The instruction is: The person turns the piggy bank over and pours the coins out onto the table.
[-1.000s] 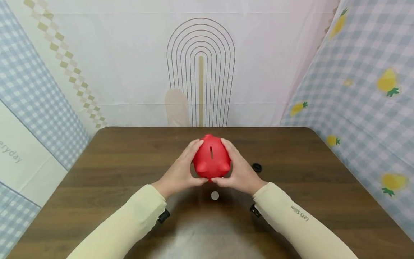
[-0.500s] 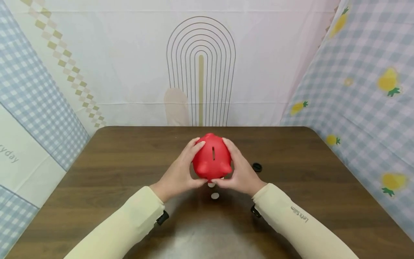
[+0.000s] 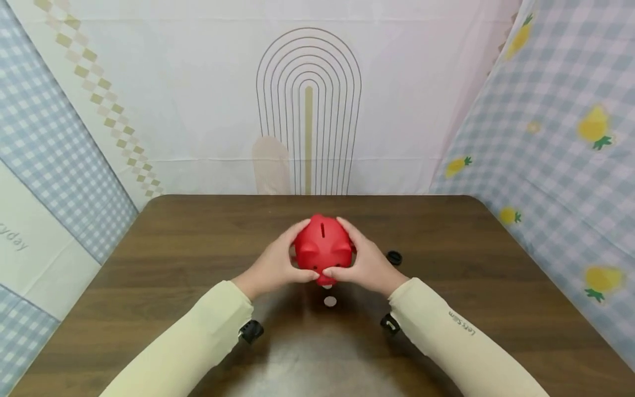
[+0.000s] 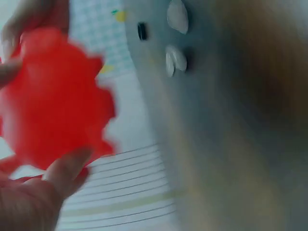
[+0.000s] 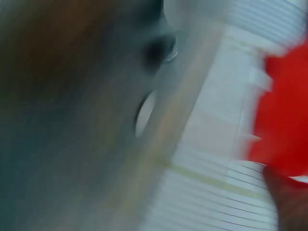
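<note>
The red piggy bank (image 3: pixel 323 245) looks like smooth, softly shiny plastic. Beneath it, the wood-grained tabletop (image 3: pixel 198 237) has a glossy sheen; behind it hangs creased, matt white cloth (image 3: pixel 208 105).

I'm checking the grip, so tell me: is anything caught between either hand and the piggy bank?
Nothing visible: the left hand and right hand hold the piggy bank directly, one on each side. A white disc and the black cap lie on the table, outside the grip.
</note>
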Demonstrator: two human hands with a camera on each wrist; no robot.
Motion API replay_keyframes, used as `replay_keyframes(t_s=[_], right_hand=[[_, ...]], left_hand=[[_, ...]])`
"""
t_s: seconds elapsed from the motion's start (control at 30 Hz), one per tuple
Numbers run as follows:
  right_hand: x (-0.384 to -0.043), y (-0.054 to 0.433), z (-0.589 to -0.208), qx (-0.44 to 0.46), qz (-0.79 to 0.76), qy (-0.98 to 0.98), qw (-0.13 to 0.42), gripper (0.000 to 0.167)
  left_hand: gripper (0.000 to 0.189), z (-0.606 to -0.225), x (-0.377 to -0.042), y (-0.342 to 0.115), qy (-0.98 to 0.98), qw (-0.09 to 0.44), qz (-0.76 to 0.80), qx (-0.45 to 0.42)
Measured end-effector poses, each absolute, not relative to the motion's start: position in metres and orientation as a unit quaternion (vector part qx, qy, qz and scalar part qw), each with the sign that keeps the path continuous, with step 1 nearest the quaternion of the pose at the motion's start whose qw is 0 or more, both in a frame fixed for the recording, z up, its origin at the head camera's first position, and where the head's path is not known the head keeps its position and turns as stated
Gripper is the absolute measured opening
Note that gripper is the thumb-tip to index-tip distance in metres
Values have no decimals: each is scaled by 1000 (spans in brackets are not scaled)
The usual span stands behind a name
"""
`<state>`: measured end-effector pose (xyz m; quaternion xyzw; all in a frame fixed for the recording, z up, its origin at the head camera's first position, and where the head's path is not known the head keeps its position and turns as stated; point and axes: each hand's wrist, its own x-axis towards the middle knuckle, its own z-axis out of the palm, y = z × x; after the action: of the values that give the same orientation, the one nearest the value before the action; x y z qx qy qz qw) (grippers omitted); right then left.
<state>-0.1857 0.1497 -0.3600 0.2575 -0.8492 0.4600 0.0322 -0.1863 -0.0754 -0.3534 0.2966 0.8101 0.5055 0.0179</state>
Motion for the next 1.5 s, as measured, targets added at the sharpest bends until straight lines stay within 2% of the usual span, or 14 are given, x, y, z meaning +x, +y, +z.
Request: replay_keyframes(t_s=[0.07,0.13,0.3,0.37,0.6,0.67,0.83,0.9,1.03,1.1,1.2,1.27,1.43,1.5], right_hand=[[-184,148,-358,199,472,-858,-35,92],[-182,147,-357,195,478,-855,-42,93],[-184,148,-353,306,461,-828,92,103],[-185,148,-353,314,456,-826,105,103],[-186,142,-360,175,484,-854,-74,90],[-185,142,-361,193,492,-847,-56,92],[-183,144,-356,295,476,-824,86,99],[-184,142,-352,277,474,-833,67,96],[-182,138,-348,195,475,-857,-31,92],[-181,138,-346,213,474,-854,-13,94],[-181,138,-343,295,474,-825,85,100],[-181,139,-341,321,475,-811,118,101],[-185,140,-347,244,502,-830,8,96],[-186,141,-347,247,503,-828,15,97]], left_hand=[[91,-355,-188,-76,800,82,538,253],[91,-356,-188,-76,792,85,549,255],[95,-349,-184,-75,793,-58,504,338],[96,-348,-184,-74,800,-74,489,338],[88,-355,-188,-78,811,90,534,220],[89,-355,-186,-79,806,74,538,234],[94,-345,-181,-78,800,-36,511,313],[91,-343,-183,-78,799,-11,521,299],[87,-344,-186,-79,786,87,565,235],[89,-341,-184,-80,783,74,566,249],[94,-333,-180,-81,779,-10,549,304],[95,-328,-178,-80,779,-42,538,320],[92,-330,-183,-79,785,47,562,256],[91,-330,-184,-78,786,45,560,258]])
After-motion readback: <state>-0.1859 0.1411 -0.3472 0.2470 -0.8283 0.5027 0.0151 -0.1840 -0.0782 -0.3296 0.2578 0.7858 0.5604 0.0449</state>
